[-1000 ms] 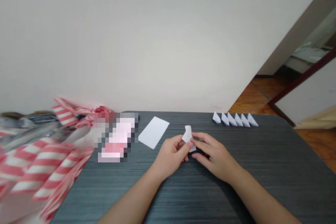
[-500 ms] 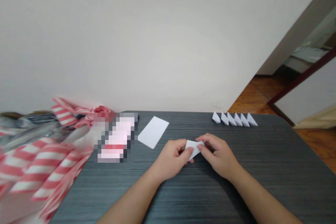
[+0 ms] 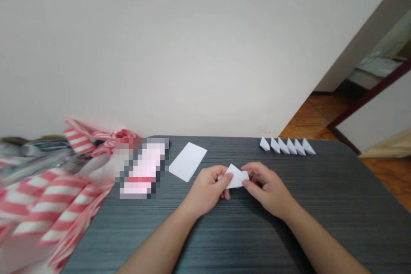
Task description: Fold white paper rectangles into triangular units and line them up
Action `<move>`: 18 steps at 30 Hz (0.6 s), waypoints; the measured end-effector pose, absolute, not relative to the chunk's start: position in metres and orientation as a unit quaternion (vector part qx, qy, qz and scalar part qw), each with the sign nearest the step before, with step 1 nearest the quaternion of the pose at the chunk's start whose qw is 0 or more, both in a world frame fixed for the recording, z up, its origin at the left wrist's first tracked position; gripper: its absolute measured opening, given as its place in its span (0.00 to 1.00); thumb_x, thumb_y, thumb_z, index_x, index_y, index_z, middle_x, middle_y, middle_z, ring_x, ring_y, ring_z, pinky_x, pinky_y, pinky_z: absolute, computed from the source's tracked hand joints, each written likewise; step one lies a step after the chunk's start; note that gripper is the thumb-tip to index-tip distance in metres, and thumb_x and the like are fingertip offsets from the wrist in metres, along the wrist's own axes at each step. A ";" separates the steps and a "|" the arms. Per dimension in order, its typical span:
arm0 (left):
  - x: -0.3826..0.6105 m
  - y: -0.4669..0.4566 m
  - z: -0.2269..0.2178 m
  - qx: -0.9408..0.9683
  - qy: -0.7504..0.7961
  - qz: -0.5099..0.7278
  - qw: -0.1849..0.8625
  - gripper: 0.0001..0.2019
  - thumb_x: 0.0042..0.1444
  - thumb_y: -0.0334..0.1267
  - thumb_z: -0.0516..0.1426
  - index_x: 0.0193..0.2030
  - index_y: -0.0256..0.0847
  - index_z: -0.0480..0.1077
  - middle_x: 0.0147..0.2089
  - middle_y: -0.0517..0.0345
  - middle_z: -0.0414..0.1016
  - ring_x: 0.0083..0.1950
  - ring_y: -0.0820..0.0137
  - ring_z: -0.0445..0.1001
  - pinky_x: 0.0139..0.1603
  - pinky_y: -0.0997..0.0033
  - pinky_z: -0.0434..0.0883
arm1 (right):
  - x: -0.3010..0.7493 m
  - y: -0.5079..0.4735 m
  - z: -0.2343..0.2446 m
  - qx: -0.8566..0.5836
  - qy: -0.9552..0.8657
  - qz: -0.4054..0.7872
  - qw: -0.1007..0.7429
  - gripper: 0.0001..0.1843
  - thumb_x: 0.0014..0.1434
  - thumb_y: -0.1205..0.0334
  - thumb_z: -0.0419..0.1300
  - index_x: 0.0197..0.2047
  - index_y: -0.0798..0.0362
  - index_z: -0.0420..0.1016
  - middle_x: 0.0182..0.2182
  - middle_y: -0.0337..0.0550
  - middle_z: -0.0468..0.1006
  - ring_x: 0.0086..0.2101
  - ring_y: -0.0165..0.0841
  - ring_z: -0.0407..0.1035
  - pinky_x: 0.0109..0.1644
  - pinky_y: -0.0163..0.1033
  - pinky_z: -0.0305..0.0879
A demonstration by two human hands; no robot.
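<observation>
My left hand and my right hand both pinch a small folded piece of white paper above the table, one at each end. Its lower side and some folds are hidden by my fingers. To the left of my hands lies a flat white paper rectangle, apart from them. Along the far edge, a row of several small folded white paper triangles stands at the right.
A dark grey wood-grain table carries everything. A pixelated, blurred pink-and-white item lies at its left, beside a red-and-white striped bag hanging over that side. Wooden floor and a doorway show at right.
The folded paper has turned and now shows a pointed corner upward, lying more flat across my fingers. My hands have drawn slightly closer around it.
</observation>
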State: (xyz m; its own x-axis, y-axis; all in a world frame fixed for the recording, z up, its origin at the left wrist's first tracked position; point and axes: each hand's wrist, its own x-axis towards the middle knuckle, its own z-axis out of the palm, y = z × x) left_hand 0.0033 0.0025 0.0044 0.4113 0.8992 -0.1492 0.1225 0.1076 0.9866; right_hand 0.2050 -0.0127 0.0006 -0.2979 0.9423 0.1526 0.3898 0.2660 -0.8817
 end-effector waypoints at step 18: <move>0.004 0.002 0.011 0.583 0.417 0.324 0.618 0.15 0.62 0.45 0.55 0.33 0.35 0.74 0.20 0.60 0.71 0.21 0.75 0.67 0.24 0.77 0.61 | 0.207 -0.010 0.010 -0.403 -0.786 0.299 0.362 0.06 0.64 0.66 0.57 0.38 0.50 0.75 0.39 0.46 0.76 0.35 0.34 0.71 0.37 0.37 0.66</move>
State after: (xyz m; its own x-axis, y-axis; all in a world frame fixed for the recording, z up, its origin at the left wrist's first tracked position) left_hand 0.0042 0.0016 0.0112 0.4427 0.8861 -0.1373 0.0850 0.1110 0.9902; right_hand 0.2073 -0.0104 0.0103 -0.4135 0.8490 0.3289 0.4166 0.4976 -0.7608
